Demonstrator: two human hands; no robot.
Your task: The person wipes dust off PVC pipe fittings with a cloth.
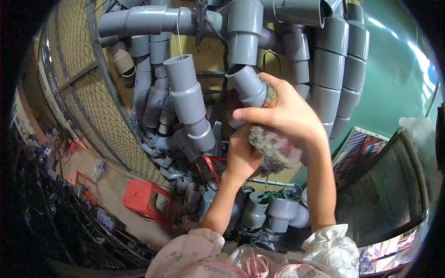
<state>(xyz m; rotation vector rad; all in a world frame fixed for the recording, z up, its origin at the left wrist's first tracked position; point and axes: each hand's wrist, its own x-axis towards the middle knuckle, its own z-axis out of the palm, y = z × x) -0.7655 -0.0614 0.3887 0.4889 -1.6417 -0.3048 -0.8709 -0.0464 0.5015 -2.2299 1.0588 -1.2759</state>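
Strings of grey plastic pipe fittings hang in front of me. My right hand (285, 116) is closed around a mottled cloth (271, 143), pressing it against a grey pipe fitting (248, 83) that hangs at an angle. Just below, my left hand (241, 155) reaches up and grips the lower end of the same hanging string, partly hidden behind the cloth. Both arms wear pale patterned sleeves.
More grey fittings hang left (187, 97) and right (329, 69), with others heaped below (273, 208). A wire mesh fence (79, 83) runs along the left. A red plastic stool (146, 199) stands on the floor. A green wall (394, 74) is at the right.
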